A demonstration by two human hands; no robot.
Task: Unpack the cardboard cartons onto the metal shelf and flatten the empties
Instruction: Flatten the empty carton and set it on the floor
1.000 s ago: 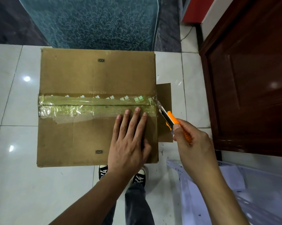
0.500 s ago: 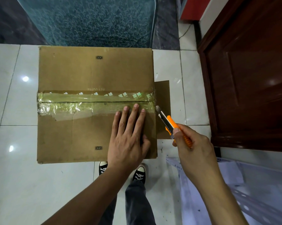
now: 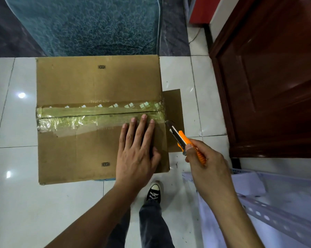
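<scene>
Clamps right grip round orange utility knife, blade just beside right end of taped seam, presumably for slitting; presses left grip, fingers spread flat, on cardboard carton on floor, steadying it.
</scene>
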